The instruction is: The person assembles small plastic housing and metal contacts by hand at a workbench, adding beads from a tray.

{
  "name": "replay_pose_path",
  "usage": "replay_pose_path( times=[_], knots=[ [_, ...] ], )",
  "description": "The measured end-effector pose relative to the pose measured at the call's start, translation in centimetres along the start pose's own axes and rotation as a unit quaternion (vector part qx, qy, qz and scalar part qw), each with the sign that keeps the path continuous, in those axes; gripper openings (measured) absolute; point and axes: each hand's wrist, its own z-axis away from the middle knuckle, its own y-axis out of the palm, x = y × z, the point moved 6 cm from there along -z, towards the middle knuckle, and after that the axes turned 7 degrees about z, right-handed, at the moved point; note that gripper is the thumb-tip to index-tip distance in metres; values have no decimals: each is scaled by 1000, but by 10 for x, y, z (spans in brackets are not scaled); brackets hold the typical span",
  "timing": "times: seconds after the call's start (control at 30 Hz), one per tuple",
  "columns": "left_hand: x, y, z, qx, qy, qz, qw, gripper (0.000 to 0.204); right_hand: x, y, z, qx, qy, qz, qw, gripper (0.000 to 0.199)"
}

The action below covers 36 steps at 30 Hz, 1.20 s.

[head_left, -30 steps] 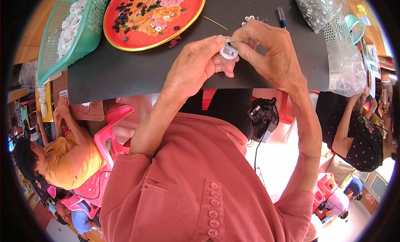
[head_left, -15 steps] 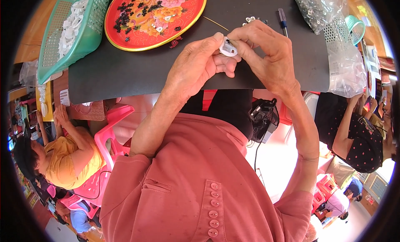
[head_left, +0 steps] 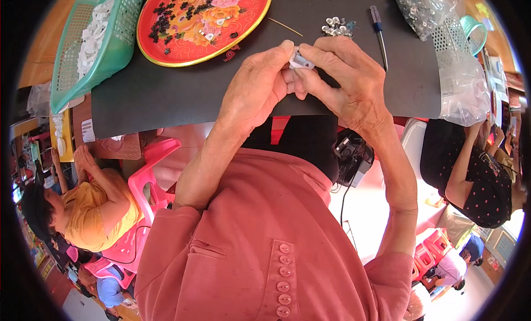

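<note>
My left hand (head_left: 255, 83) grips a small white plastic housing (head_left: 302, 61) between thumb and fingers, above the dark tabletop. My right hand (head_left: 351, 75) closes on the same piece from the other side, its thumb and index finger pressed to it. The fingers cover much of the housing. Whether a smaller part sits inside it cannot be made out. Beyond my right hand lies a cluster of small shiny metal pieces (head_left: 335, 28). A thin wooden stick (head_left: 286, 27) rests to the left of them, and a screwdriver (head_left: 379, 36) to the right.
A red floral tray (head_left: 145, 42) with small black parts (head_left: 162, 23) stands at the far left. Beside it, a green basket (head_left: 105, 64) holds white pieces (head_left: 93, 42). A clear bag of metal parts (head_left: 416, 16) is at far right. People sit on both sides.
My right hand's fingers have moved left over the white housing, which has tilted and is now more covered. More of the shiny metal pieces shows behind the hand.
</note>
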Motion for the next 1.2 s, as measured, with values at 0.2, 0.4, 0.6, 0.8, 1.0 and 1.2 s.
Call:
replay_pose_path(
  times=[0.2, 0.4, 0.6, 0.8, 1.0, 1.2],
  knots=[
    [1, 7, 3, 4, 30, -60, 998, 36, -5, -3, 6, -24, 34, -20, 999, 29],
    [-1, 19, 6, -26, 47, -78, 996, 36, 0, -7, 5, -44, 48, -25, 998, 27],
    [4, 15, 6, -5, 94, -66, 993, 35, 0, -4, 6, -51, 62, -62, 995, 28],
    [7, 16, 1, -33, 145, -78, 986, 36, -7, -1, 10, -81, 73, -81, 991, 28],
    [6, 18, 3, -23, 167, -164, 972, 36, -10, 0, 20, -102, 68, -41, 992, 29],
    [2, 16, 0, -19, 138, -157, 978, 36, -15, -8, 18, -89, 85, -84, 989, 36]
  ],
)
